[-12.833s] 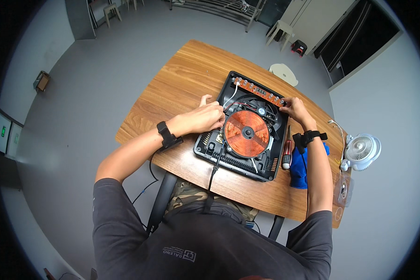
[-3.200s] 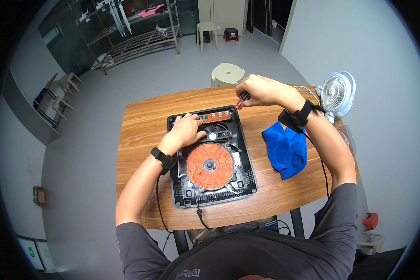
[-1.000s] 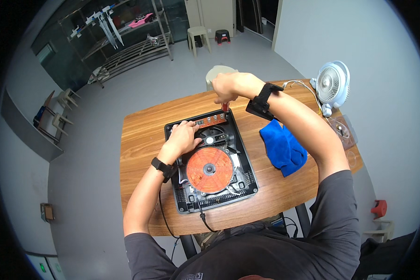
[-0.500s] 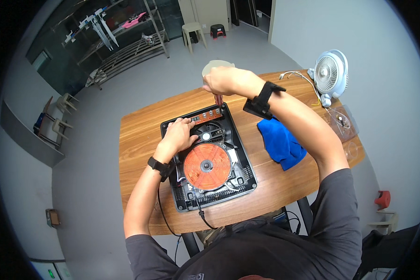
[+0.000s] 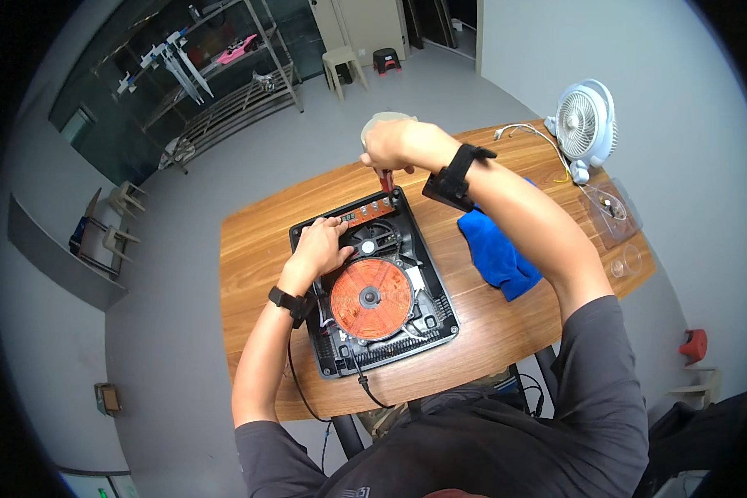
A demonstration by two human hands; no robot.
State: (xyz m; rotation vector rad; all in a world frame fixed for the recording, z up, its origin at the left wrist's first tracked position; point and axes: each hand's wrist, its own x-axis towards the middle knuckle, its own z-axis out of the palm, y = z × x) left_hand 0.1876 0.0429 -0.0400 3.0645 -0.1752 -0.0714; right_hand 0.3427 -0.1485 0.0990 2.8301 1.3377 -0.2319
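An opened induction cooker [image 5: 436, 286] lies on the wooden table before me, its black casing showing a copper coil [image 5: 372, 290] and a small cooling fan [image 5: 368, 247]. Along its far edge runs an orange control board [image 5: 362, 212]. My left hand [image 5: 317, 247] rests on the left end of that board, fingers stretched out. At the board's right end, my right hand [image 5: 397, 144] grips a screwdriver [image 5: 387, 179] with a red handle, held upright. Its tip is too small to make out. Black straps circle both wrists.
A blue cloth [image 5: 498, 256] lies right of the cooker, partly under my right forearm. Farther right stand a white desk fan [image 5: 583, 124] and a clear plastic tray [image 5: 612, 217]. A pale round object [image 5: 382, 119] sits behind my right hand. A black cord [image 5: 365, 386] leaves the cooker's near side.
The whole view has shifted slightly. My right hand and the screwdriver stay at the same corner of the board, and my left hand remains on it.
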